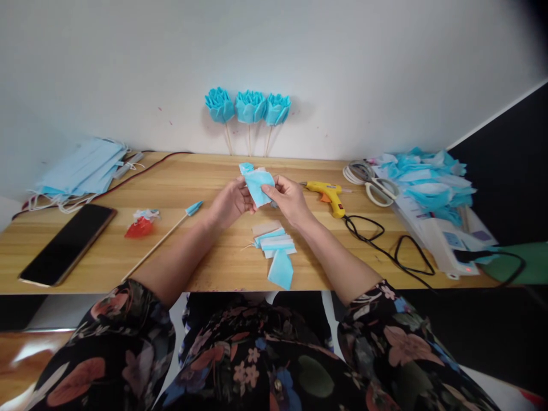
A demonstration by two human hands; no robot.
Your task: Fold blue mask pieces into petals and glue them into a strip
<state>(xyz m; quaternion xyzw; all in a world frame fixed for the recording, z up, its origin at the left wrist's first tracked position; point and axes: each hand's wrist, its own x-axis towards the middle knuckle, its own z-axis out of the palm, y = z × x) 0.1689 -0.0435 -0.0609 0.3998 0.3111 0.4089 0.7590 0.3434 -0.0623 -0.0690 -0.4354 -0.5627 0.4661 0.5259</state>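
Observation:
Over the middle of the table I hold a light-blue piece of mask fabric point(258, 187). My right hand point(291, 198) pinches its right side, thumb on top. Curled around its left edge is my left hand point(229, 202), with the fingertips partly behind the fabric. Another small blue bit point(246, 168) shows just beyond it. Below my hands lie several cut blue-and-white fabric pieces point(278, 242), with a petal-shaped one point(281, 270) nearest me. Left of my left forearm rests a wooden stick point(160, 240) with a blue fabric tip point(194, 208).
Three blue fabric flowers point(250, 107) on sticks lean against the wall. Rightward are a yellow glue gun point(327, 194) with a black cord, scissors point(380, 191), blue scraps point(432, 177) and a power strip point(449, 251). Leftward are masks point(81, 168), a phone point(68, 245) and a red item point(140, 226).

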